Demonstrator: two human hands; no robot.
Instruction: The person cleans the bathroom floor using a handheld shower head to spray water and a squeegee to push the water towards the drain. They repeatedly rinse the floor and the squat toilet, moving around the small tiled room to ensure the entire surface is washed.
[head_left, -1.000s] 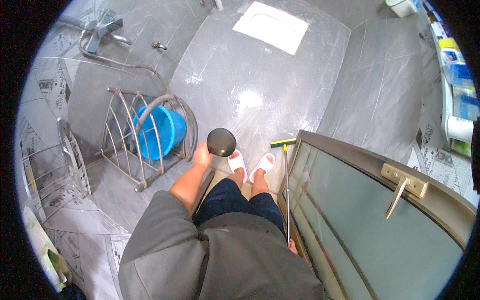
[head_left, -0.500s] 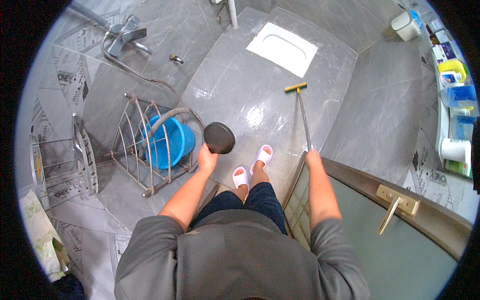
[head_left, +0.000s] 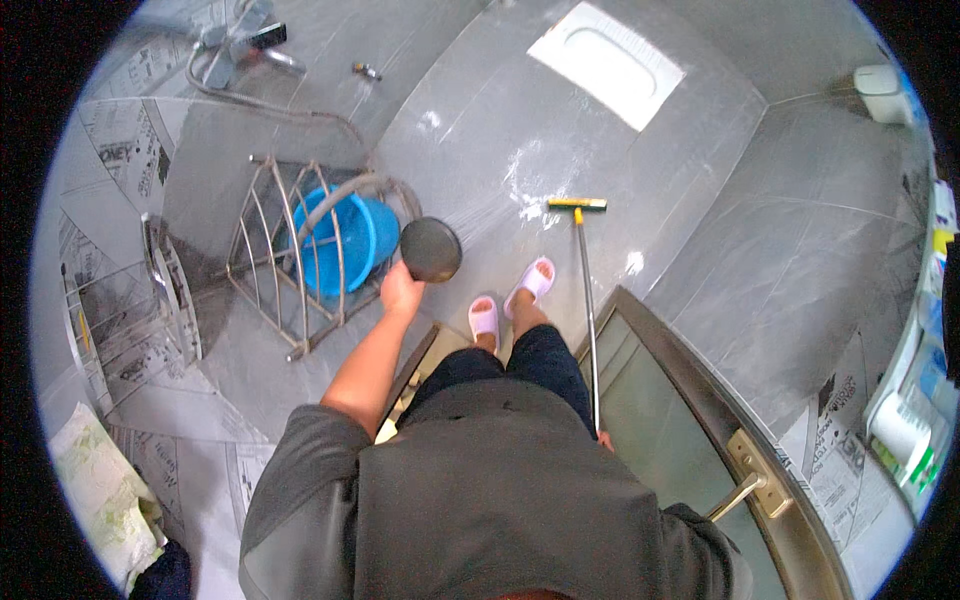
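My left hand [head_left: 402,290] is closed round the handle of a round dark shower head [head_left: 431,250], held out to the left of my feet. Thin streaks of water spray from it toward the grey tiled floor. Most of my right hand [head_left: 605,440] is hidden behind my shirt; its visible fingers are at the grey pole of a long-handled floor brush [head_left: 587,310]. The brush's narrow yellow head [head_left: 577,204] rests on wet floor ahead of my feet, beside a whitish splash.
A metal rack [head_left: 290,260] stands on the left around a blue bucket [head_left: 350,245], the shower hose looping over it. A white squat toilet [head_left: 608,62] lies ahead. At right, a glass-panelled door [head_left: 665,420] stands close to my side. A shelf [head_left: 885,400] with bottles lines the far right.
My right hand has drawn back toward my body, pulling the brush head nearer my feet. Water now streaks from the shower head, and the view has shifted.
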